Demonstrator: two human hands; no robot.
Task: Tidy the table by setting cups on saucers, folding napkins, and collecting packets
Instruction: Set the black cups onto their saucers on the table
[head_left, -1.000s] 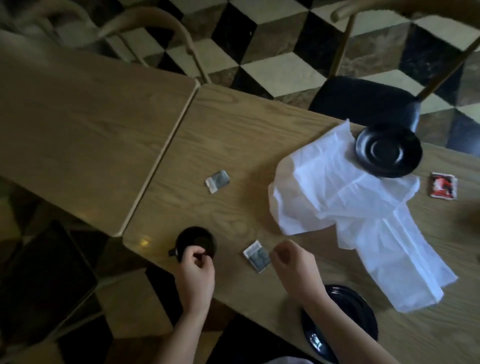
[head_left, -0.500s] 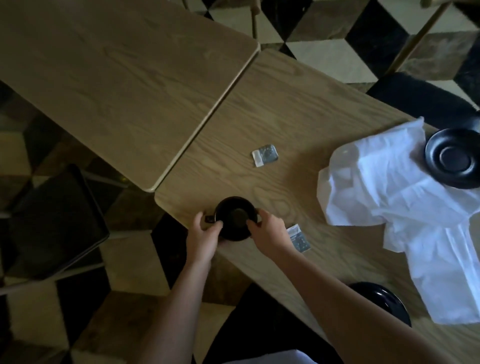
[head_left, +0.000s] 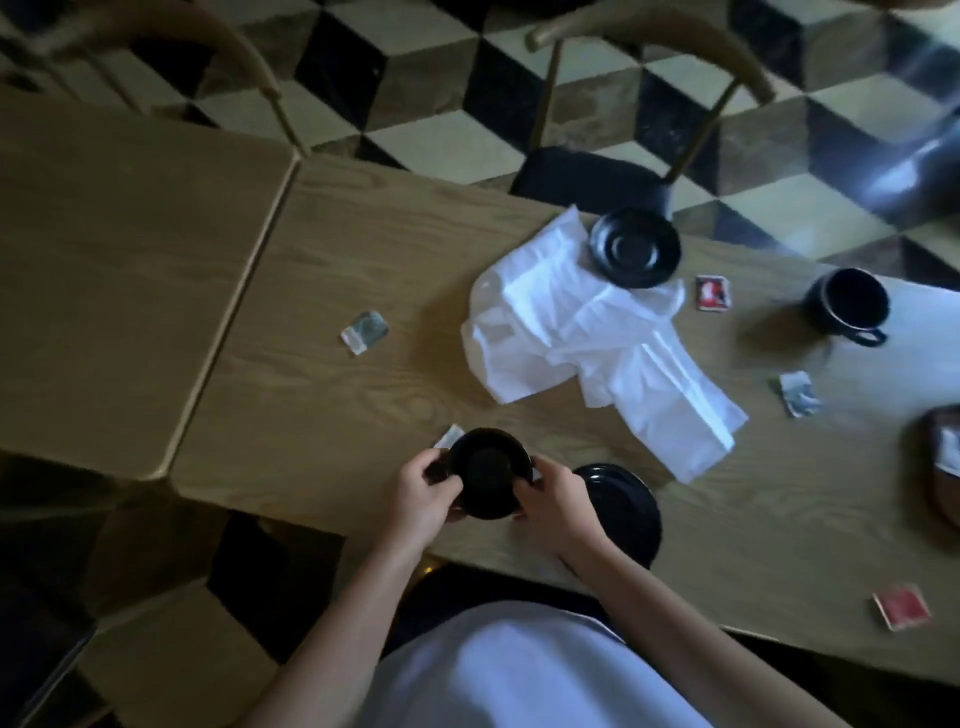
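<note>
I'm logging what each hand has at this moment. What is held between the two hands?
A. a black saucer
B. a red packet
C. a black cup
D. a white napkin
C: the left hand and the right hand close on either side of the black cup at the table's near edge, while the white napkin lies untouched farther back and the near saucer sits beside the right hand.

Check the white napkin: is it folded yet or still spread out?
Still spread. The white napkin lies loose and rumpled across the table, its far edge tucked under a black saucer; neither hand touches it.
</note>
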